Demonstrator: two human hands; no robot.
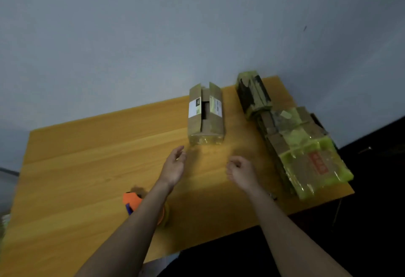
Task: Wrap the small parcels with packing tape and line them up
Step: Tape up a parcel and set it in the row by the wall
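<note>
Your left hand (174, 166) is just in front of the open box (206, 114), with its fingers loose and spread, holding nothing. Your right hand (241, 170) is also just in front of the box, a bit to its right. Its fingers look a little curled, and it holds nothing either. Neither hand touches the box.

The box stands on the yellow surface (87, 156). Its top flaps are up and there is a dark gap between them. Its near end already has shiny tape on it.

Here is what could go wrong, I think. If you grab the box by the flaps, they may bend or tear, because they are thin and loose. If you tape it before you push the flaps flat, the tape may stick crooked and leave the gap open.

The tape roll (133, 203) is well in front of the box, partly hidden under your left arm. If you pull that arm back fast, you could knock the roll toward the near edge of the surface.

The wrapped parcels (302, 145) lie in a row to the right of the box, and the nearest one is close to the edge of the surface. A bump from your right arm could push it off.
</note>
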